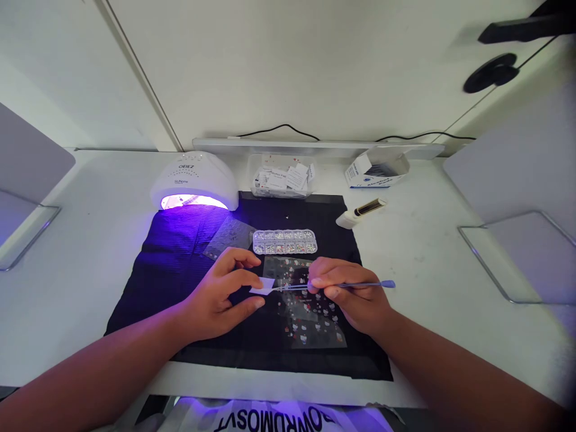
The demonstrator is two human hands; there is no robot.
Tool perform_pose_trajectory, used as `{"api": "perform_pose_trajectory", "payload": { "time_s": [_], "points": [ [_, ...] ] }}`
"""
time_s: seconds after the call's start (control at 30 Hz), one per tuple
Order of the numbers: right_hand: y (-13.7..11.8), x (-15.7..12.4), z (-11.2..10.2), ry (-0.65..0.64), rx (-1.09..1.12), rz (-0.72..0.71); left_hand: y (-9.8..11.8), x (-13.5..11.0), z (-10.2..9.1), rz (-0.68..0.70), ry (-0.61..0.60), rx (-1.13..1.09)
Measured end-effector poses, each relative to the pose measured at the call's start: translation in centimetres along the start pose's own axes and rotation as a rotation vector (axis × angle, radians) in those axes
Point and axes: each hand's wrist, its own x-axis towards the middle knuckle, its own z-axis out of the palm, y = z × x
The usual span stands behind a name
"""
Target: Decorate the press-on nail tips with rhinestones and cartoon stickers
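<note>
My left hand [222, 294] pinches a small white slip [264, 286] between thumb and fingers, just above a black mat [180, 264]. My right hand [351, 297] grips a thin blue-tipped tool [360, 285] like a pen; its fine tip touches the white slip. Under both hands lies a clear sticker sheet [310, 318] with small printed figures. Just beyond it sits a clear compartment box of rhinestones [285, 241].
A white nail lamp [194, 181] glows purple at the mat's back left, a patterned plate [229, 235] before it. A clear tub of packets [282, 177], an open white box [377, 168] and a small white bottle [362, 213] stand behind. Grey panels flank the table.
</note>
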Motion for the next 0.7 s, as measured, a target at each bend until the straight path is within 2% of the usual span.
{"api": "perform_pose_trajectory", "payload": {
  "time_s": [0.3, 0.53, 0.7],
  "points": [
    [-0.1, -0.06, -0.09, -0.031, -0.01, -0.032, 0.03, 0.3, 0.03, -0.04, -0.076, -0.045],
    [-0.12, -0.14, -0.12, 0.016, -0.017, -0.034, 0.07, 0.29, -0.29, -0.079, -0.016, -0.079],
    [-0.39, 0.21, -0.09, -0.029, -0.053, -0.06, 0.02, 0.44, -0.46, -0.078, 0.058, -0.087]
  ]
}}
